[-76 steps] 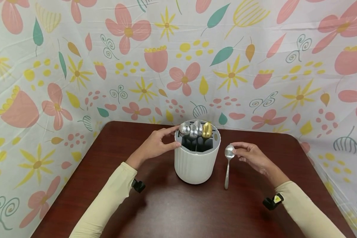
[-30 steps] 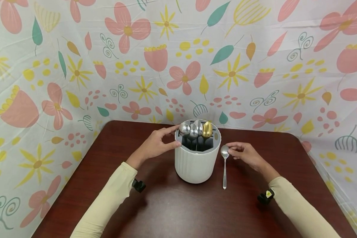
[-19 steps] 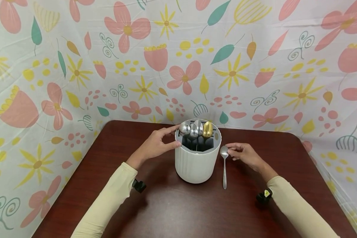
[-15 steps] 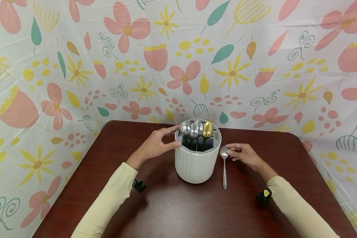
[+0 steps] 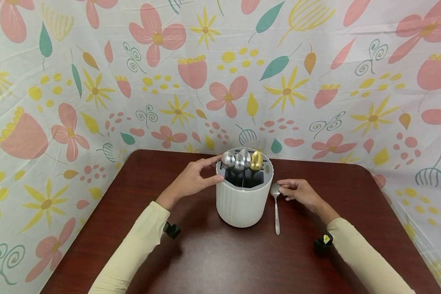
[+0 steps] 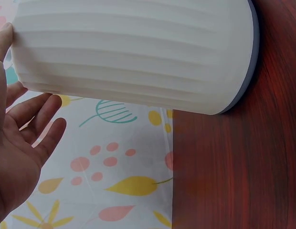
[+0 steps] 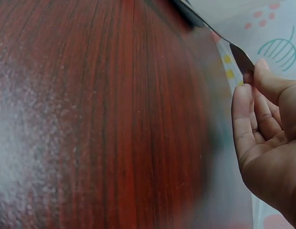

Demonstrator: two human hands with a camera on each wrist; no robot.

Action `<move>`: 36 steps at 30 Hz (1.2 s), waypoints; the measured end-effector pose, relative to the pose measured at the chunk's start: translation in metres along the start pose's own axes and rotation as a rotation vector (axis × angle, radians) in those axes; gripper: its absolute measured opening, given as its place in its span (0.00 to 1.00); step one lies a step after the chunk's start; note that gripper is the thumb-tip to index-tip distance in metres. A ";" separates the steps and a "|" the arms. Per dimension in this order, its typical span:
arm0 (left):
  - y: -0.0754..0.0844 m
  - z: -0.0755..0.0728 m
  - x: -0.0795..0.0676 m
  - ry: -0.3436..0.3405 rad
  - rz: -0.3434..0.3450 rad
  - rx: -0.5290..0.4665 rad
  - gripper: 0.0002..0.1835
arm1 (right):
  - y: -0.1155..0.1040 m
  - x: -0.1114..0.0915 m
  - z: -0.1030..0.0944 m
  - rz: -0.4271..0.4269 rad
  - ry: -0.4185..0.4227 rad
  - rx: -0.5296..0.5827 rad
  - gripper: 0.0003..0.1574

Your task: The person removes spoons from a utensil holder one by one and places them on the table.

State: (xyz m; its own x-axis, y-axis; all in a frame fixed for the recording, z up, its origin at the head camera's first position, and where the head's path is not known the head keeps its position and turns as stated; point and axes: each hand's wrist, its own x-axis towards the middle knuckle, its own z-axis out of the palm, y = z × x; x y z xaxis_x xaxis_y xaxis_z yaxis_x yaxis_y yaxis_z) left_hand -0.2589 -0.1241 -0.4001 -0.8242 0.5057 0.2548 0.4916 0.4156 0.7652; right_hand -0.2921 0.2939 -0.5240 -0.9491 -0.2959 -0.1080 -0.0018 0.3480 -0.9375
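Observation:
My right hand (image 5: 302, 193) pinches a silver spoon (image 5: 276, 212) by its bowl between thumb and fingers. The spoon points handle-down, just right of the white ribbed utensil holder (image 5: 239, 208). In the right wrist view, the spoon's bowl (image 7: 242, 59) sits at the fingertips and its handle runs off to the upper left. My left hand (image 5: 189, 179) rests thumb and index finger on the holder's left rim. In the left wrist view its other fingers (image 6: 43, 119) are loosely extended beside the ribbed wall. Several silver spoons (image 5: 239, 162) and a gold spoon (image 5: 256, 161) stand bowl-up in the holder.
The holder stands on a dark reddish-brown wooden table (image 5: 220, 261), toward its far edge. Its grey top insert has dark compartments, the front ones in view. Behind the table hangs a white floral cloth (image 5: 220, 73).
My right hand has moved left with the spoon, bringing it closer to the holder and slightly lower in view. My left hand stays at the rim.

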 end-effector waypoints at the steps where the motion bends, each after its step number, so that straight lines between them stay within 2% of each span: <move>1: 0.000 0.000 0.000 0.001 -0.001 0.001 0.36 | 0.001 0.000 0.000 0.001 -0.001 0.001 0.30; 14: 0.001 0.000 0.000 0.005 -0.015 0.014 0.36 | 0.006 0.000 0.000 0.012 -0.008 -0.004 0.30; 22: 0.000 0.000 -0.001 0.000 -0.013 0.004 0.36 | 0.008 -0.002 0.000 0.020 0.000 -0.054 0.28; 36: 0.002 -0.001 -0.001 -0.007 -0.006 0.011 0.36 | 0.006 -0.004 -0.001 -0.013 -0.006 -0.147 0.26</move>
State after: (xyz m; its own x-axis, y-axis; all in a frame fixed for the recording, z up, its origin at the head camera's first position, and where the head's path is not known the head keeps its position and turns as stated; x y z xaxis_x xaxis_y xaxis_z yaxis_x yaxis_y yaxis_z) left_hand -0.2575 -0.1243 -0.3980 -0.8249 0.5089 0.2460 0.4899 0.4265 0.7603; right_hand -0.2882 0.2980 -0.5291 -0.9469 -0.3062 -0.0985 -0.0607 0.4709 -0.8801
